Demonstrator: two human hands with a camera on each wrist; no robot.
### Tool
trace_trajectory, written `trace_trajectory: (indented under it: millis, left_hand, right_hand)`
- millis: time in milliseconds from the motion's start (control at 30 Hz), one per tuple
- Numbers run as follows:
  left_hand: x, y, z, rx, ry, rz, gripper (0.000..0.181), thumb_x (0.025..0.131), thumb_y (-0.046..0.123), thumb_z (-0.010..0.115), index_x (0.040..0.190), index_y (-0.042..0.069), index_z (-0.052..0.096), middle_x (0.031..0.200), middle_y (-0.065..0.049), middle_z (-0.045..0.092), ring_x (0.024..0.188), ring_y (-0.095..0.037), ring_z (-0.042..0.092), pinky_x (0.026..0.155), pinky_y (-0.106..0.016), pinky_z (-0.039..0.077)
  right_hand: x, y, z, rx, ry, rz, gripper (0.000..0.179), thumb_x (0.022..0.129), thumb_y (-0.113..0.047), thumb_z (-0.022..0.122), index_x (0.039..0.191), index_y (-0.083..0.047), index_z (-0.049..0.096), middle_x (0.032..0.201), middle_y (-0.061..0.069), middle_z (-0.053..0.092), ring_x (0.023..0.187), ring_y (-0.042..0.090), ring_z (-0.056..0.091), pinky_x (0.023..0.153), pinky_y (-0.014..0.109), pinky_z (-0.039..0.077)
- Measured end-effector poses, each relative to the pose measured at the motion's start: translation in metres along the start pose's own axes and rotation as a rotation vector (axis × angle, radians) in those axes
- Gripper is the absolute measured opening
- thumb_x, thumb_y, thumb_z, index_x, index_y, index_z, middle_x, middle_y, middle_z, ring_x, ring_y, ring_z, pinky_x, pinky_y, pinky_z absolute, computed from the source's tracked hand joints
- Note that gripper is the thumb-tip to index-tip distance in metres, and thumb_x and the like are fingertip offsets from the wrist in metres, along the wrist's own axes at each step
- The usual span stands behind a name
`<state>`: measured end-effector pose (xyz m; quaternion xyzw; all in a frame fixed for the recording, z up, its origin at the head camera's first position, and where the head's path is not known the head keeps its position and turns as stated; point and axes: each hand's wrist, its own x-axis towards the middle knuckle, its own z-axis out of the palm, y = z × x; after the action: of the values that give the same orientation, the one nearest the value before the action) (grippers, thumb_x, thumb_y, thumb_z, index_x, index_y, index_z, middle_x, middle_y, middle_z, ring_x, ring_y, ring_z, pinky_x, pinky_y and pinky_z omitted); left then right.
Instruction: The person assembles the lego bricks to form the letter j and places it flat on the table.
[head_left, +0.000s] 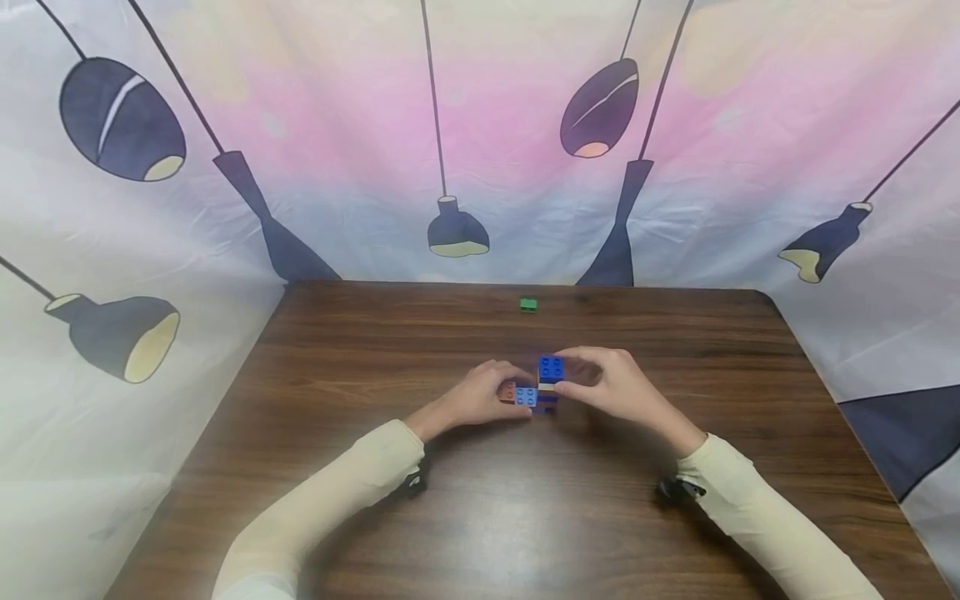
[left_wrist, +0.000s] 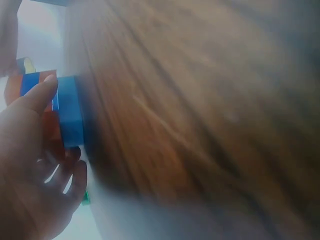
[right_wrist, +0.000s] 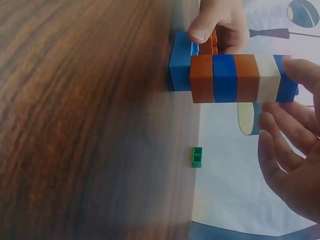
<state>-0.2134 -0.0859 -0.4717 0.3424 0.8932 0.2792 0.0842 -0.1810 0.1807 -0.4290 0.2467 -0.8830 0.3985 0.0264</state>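
A toy-brick tower stands upright on the table. In the right wrist view, a blue base brick [right_wrist: 180, 65] carries orange, blue, orange and white bricks stacked one over another. A dark blue brick [head_left: 551, 367] tops the stack, and my right hand [head_left: 618, 383] pinches it between thumb and fingers. My left hand [head_left: 480, 395] holds the lower part from the left, its thumb in front and fingers behind. Between them show an orange brick [head_left: 507, 392] and a lighter blue studded surface [head_left: 526, 397]. Whether the top brick is fully pressed down, I cannot tell.
A lone green brick [head_left: 528, 305] lies near the back edge of the brown wooden table [head_left: 360, 333]. Behind and beside the table hangs a cloth [head_left: 510, 150] printed with lamps.
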Motion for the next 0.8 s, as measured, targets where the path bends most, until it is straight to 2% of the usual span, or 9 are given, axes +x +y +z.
trace_trajectory:
  millis: [133,400,567,800]
  left_hand:
    - [-0.008,-0.005,-0.005,0.014,0.016,-0.03,0.06,0.087,0.047,0.079,0.136,0.016,0.064,0.126,0.0,0.067,0.115,-0.017,0.058,0.1,-0.041,0.048]
    - [-0.022,-0.011,-0.007,0.025,0.023,-0.071,0.062,0.09,0.048,0.077,0.139,0.015,0.06,0.131,-0.003,0.065,0.129,-0.023,0.056,0.111,-0.048,0.042]
    - [-0.024,-0.01,-0.006,0.034,0.04,-0.081,0.059,0.09,0.045,0.077,0.138,0.015,0.061,0.127,-0.003,0.067,0.12,-0.022,0.059,0.105,-0.047,0.047]
    - [-0.024,-0.008,-0.007,0.05,0.064,-0.081,0.054,0.09,0.04,0.079,0.134,0.014,0.063,0.12,-0.001,0.07,0.108,-0.017,0.061,0.094,-0.039,0.052]
  right_hand:
    - [0.0,-0.001,0.001,0.0,0.01,0.005,0.044,0.089,-0.036,0.081,0.125,-0.013,0.072,0.099,-0.003,0.075,0.087,0.011,0.068,0.073,0.031,0.057]
    - [0.0,-0.002,0.002,-0.012,0.008,0.007,0.043,0.09,-0.034,0.081,0.125,-0.012,0.072,0.098,-0.001,0.074,0.087,0.011,0.068,0.074,0.032,0.058]
    - [0.0,-0.002,0.001,-0.008,0.008,0.007,0.042,0.09,-0.035,0.081,0.124,-0.012,0.072,0.097,-0.002,0.074,0.086,0.01,0.067,0.073,0.031,0.057]
    - [0.0,-0.002,0.001,-0.011,0.006,0.009,0.042,0.09,-0.035,0.08,0.124,-0.012,0.072,0.097,-0.003,0.074,0.086,0.01,0.067,0.073,0.031,0.057]
